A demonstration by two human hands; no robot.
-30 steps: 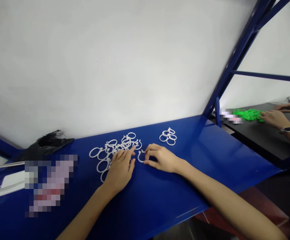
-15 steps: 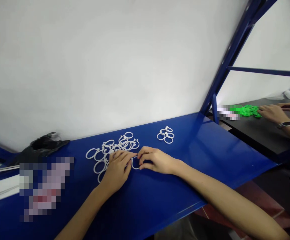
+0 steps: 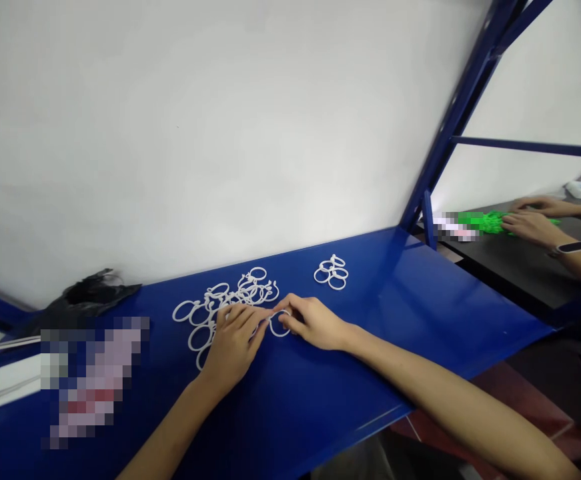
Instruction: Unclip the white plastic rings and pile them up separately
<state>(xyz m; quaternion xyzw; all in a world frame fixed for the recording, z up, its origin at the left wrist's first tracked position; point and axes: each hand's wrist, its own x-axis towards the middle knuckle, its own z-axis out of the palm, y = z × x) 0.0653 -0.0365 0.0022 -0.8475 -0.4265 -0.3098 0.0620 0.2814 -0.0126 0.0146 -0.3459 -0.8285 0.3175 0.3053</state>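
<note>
Between my two hands is a thin white curtain ring (image 3: 279,335) with a small knob-like clasp, just above or on the blue table (image 3: 350,380). My left hand (image 3: 235,337) pinches its left side by the clasp, thumb and fingertips together. The thumb and fingers of my right hand (image 3: 317,323) close on the ring's right side. Under and behind my left hand lies a loose pile of similar white rings (image 3: 253,293), some gaping at the clasp; part of it is hidden by the hand. Farther right sits a small group of white rings (image 3: 337,275).
A crumpled black plastic bag (image 3: 93,293) lies at the table's back left, near a white flat item (image 3: 17,380) and a blurred-out package (image 3: 100,380). A blue metal post (image 3: 435,160) rises at right. Beyond it, a co-worker's hands (image 3: 535,227) handle green pieces (image 3: 490,222) on a dark table.
My right hand has tightened around the ring, and more of the ring shows between my hands. My left hand has barely moved. The co-worker's hands have shifted left over the green pieces.
</note>
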